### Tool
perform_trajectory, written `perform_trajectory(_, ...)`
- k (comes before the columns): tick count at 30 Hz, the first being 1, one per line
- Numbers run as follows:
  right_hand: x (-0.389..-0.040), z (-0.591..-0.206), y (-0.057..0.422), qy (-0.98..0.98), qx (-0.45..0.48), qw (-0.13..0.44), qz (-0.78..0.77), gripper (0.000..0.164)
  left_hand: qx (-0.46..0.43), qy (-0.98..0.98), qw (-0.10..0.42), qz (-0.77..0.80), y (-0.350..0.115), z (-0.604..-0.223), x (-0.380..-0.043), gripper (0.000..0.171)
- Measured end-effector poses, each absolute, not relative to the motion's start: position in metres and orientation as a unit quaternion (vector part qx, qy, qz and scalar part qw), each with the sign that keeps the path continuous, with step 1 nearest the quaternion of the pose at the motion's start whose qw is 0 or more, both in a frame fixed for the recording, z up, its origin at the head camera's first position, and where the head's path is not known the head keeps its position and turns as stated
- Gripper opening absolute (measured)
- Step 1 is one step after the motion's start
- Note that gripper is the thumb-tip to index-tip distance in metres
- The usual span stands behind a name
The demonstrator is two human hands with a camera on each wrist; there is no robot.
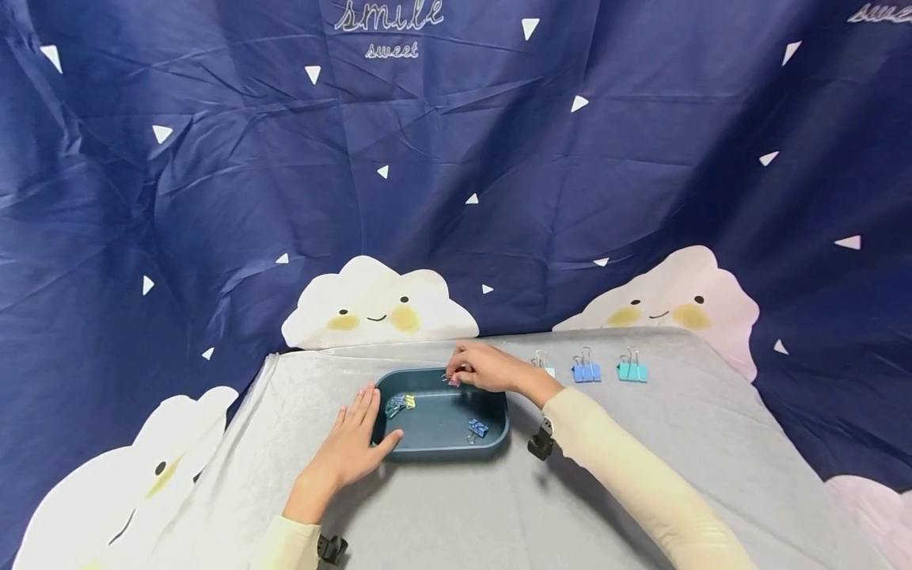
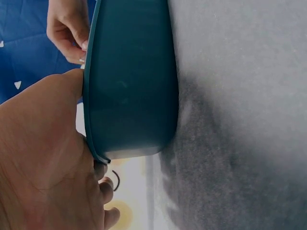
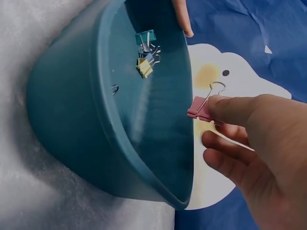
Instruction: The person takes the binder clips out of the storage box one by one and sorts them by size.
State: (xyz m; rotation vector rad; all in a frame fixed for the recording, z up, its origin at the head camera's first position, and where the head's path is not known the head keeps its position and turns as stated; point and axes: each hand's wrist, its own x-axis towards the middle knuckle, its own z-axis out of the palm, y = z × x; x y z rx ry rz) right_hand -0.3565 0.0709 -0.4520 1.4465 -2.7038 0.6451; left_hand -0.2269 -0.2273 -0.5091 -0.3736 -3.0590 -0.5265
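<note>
A pink binder clip point(image 3: 199, 108) with wire handles is pinched between the thumb and fingers of my right hand point(image 1: 488, 367), over the far right part of a dark teal plastic bin point(image 1: 456, 454). My left hand point(image 1: 349, 447) rests on the bin's left end, fingers straight over the rim and thumb at the near edge. Inside, at the left, lie a yellow binder clip point(image 3: 144, 67) and a green one point(image 3: 145, 37), with a blue clip partly hidden between them. A blue binder clip point(image 1: 478, 428) lies at the bin's right side.
Right of the bin, a row of binder clips stands on the grey cloth point(image 1: 442, 514): a pale one point(image 1: 548, 370) partly behind my right wrist, a blue one point(image 1: 587, 372) and a turquoise one point(image 1: 632, 371). A navy curtain point(image 1: 427, 198) with clouds hangs behind.
</note>
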Motion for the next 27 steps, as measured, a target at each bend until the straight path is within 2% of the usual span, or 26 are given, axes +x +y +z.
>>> perform_trajectory(11,-0.353,-0.441,0.088,-0.865,0.436,0.074,0.239,0.013,-0.128,-0.977,0.035,-0.167,-0.227,-0.509,-0.225,0.096)
perform_trajectory(27,-0.35,-0.435,0.119,-0.859,0.388,0.108,0.317,0.01,-0.125,-0.98,0.013,-0.153,-0.229,-0.512,-0.228,0.098)
